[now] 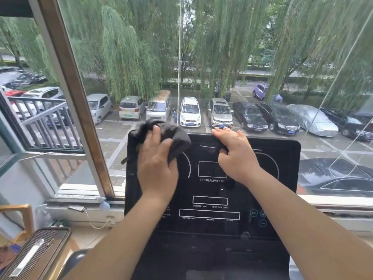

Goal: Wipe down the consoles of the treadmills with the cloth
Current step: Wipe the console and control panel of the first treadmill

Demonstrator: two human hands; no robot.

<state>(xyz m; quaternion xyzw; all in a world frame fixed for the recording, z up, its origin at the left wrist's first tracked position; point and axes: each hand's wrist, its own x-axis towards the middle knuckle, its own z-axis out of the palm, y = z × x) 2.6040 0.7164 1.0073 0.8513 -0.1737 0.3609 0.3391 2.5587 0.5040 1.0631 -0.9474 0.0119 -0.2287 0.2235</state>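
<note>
Gripping a bunched dark grey cloth (175, 136) with the curled fingers (156, 132) of the left hand (156, 168), thumb laid over the bunch. Pressing that cloth against the top left corner of the black console (286, 178) of a treadmill, with a bit of cloth poking up past the top edge. Resting the right hand (236, 158) flat on the top middle of the console, with its fingers (220, 133) straight, close together and holding nothing. Reaching the top edge with those fingertips; hard to tell if hooked over it. With the thumb tucked lower down on the dark glass. Up from the bottom of the view with both bare arms, one on each side of the panel.

On the console face: white boxes, two white curves and the word PROGAM/MODE (212, 180) under the top box. Small round buttons (254, 213) low on the right side.

Just behind the console: a big window (78, 102) and a pale sill (80, 199). A thin beaded cord (178, 57) hanging down the middle of the glass. Outside, far below: a row of parked cars (189, 112) and droopy green trees (125, 57). At the bottom left, near the left arm: a ribbed brown box (34, 253).
</note>
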